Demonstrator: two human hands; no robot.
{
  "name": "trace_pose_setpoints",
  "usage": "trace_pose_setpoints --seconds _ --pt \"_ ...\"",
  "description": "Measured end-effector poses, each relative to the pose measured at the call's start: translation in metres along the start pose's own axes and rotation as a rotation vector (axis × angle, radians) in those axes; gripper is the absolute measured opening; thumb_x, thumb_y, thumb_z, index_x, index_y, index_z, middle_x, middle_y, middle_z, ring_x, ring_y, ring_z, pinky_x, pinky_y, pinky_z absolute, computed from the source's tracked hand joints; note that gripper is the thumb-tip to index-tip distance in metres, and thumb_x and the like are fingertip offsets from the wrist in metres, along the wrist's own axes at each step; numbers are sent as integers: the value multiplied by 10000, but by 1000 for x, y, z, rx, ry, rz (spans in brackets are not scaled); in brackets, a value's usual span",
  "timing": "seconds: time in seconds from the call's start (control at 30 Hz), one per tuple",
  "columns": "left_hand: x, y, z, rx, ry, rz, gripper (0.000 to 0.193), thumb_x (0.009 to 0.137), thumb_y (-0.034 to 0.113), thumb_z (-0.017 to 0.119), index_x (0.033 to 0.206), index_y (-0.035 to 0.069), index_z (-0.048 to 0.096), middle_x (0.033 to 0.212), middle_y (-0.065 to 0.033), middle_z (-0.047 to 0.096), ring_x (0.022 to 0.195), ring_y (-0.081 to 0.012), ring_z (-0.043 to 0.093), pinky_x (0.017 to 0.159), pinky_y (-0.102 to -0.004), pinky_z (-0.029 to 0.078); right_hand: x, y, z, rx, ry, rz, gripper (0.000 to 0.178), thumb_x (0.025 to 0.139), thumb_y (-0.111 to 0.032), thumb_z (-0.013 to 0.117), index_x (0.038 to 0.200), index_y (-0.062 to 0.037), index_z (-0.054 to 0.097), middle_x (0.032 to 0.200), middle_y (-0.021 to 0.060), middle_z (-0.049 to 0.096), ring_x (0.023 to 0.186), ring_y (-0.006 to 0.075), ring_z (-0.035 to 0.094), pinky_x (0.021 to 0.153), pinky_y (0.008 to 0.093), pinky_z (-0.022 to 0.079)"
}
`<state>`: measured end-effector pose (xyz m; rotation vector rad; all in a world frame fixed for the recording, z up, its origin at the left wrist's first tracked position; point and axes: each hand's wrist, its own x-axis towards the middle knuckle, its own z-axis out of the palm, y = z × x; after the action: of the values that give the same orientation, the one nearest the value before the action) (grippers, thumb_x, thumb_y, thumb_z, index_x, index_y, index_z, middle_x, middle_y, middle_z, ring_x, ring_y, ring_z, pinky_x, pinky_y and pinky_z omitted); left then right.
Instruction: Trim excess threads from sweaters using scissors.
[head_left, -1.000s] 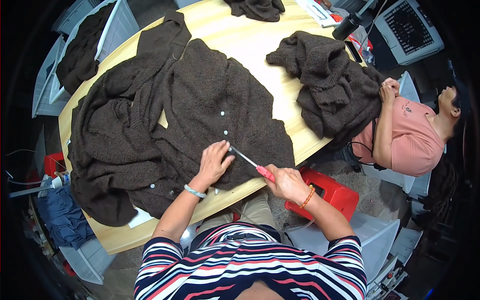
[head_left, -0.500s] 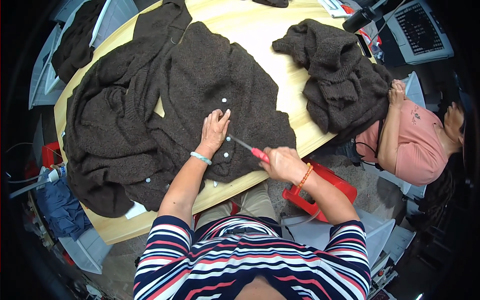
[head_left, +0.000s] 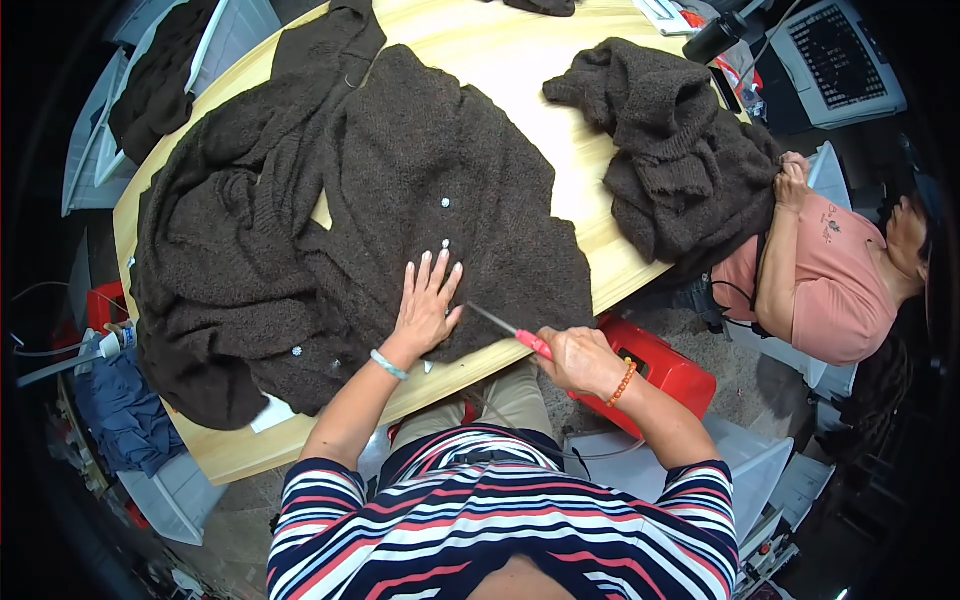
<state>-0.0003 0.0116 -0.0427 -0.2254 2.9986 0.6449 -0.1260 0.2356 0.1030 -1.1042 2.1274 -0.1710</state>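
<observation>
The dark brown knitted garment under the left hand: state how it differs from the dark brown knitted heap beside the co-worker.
The dark brown knitted garment lies mostly spread out; the dark brown knitted heap is bunched up. Pale round buttons show on the garment; none can be seen on the heap. The left hand touches the garment, not the heap. Both are brown, on the pale wooden table.

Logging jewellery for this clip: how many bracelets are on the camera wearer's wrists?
2: a pale green bracelet just behind the left hand, an orange beaded bracelet just behind the right hand.
</observation>
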Motion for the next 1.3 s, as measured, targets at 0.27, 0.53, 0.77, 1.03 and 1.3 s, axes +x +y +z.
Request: trace_pose_setpoints --seconds 0.27,0.53,0.77,1.03,1.3 --pt "-3 -4 15 -61 58 3 577 879 230 637 1415 123 455 1557 -155 251 1447 -370 196 1170 -539 141 -5 2 18 32 10 -46 265 882 -268 596 1004 -34 611 745 235 662 746 406 671 688 497 534" --pt "60 -30 -7 -31 257 18 667 879 256 653 1458 93 366 1518 -159 329 1401 -368 292 1131 -510 257 11 -2 -9 96 195 56 239 901 -271 592 1025 -67 597 774 233 662 785 412 663 719 507 524" --pt "46 -37 25 64 132 -2 677 902 291 604 1489 103 324 1573 -137 242 1463 -331 186 1173 -534 112 23 -2 4 6 60 -3 281 868 -282 602 926 -12 648 823 234 680 829 392 679 749 485 537" --pt "33 -22 28 27 105 -5 692 891 288 614 1488 93 323 1580 -132 226 1468 -328 171 1178 -530 92 19 3 -9 38 41 42 311 877 -325 615 982 -34 633 875 245 676 880 409 663 799 498 518" --pt "28 -17 29 54 109 -2 658 889 285 608 1459 68 360 1561 -142 261 1448 -330 220 1178 -532 101 35 12 -18 82 193 98 286 878 -312 622 985 -48 606 817 223 668 850 410 653 780 497 508"
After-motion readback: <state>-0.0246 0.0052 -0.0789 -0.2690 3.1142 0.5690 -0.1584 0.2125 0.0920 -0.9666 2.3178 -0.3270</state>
